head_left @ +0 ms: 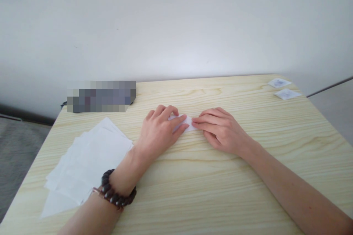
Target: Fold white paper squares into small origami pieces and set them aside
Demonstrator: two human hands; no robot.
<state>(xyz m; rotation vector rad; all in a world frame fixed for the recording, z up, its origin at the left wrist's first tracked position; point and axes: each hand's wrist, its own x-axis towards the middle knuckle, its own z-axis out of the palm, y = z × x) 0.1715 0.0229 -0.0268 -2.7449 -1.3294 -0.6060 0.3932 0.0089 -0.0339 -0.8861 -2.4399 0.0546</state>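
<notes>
A small folded piece of white paper (186, 121) lies on the light wooden table (209, 187) near its middle. My left hand (160, 132) rests on the paper's left part, fingers curled and pressed down on it. My right hand (220, 129) comes in from the right, its fingers held together and pressing the paper's right end. Most of the paper is hidden under both hands. A dark beaded bracelet (116, 194) sits on my left wrist.
A loose stack of white paper sheets (88, 161) lies at the table's left front. Two small white packets (279, 82) (287, 94) lie at the far right corner. A blurred dark object (102, 96) sits at the back left edge, against a pale wall.
</notes>
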